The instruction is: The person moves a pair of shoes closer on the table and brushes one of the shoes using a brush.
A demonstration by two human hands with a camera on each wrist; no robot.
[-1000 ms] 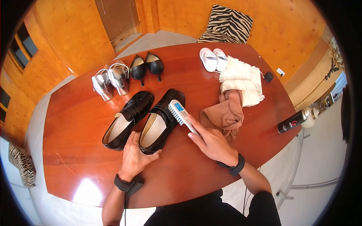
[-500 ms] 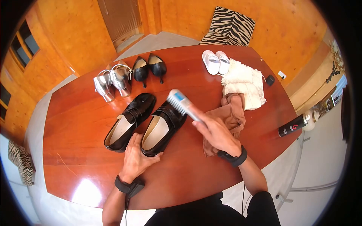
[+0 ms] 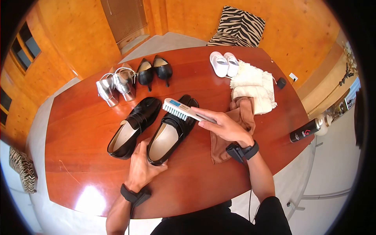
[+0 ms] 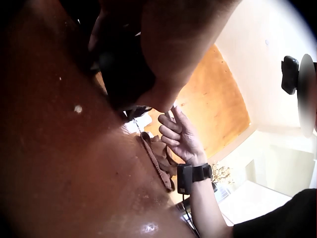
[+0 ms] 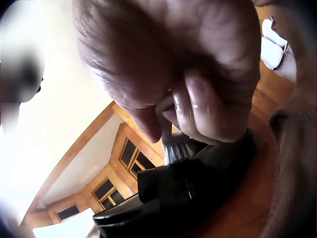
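Brush (image 3: 182,111) at the strap of the held loafer (image 3: 168,135), on a glossy table (image 3: 78,137)

Red-brown and polished, the table throws a bright glare on the near side, left of the held loafer. Far left of that shoe, low beside the table, is striped fabric (image 3: 24,172); orange wooden wall (image 3: 70,35) rises beyond it on the same side. Farther beyond the held loafer hangs a brown blind (image 3: 123,17), and beyond it to the right stands a zebra-striped seat (image 3: 241,25).

Silver heeled shoes (image 3: 125,84) stand beyond the held loafer to the left. Just beside it, on its left, is the second loafer (image 3: 145,109). Left hand (image 3: 141,168) grips the held loafer's heel, fingers between the pair, thumb on the other side. Black heels (image 3: 161,70) stand beyond it. Brush bristles face down over its strap, hiding part of it. White shoes (image 3: 219,64) sit beyond it to the right. Right hand (image 3: 225,125), right of the held loafer, has its fingers closed round the brush handle and covers part of a brown cloth (image 3: 243,111). Farther right of the shoe are a cream cloth (image 3: 254,88) and a black can (image 3: 303,131)
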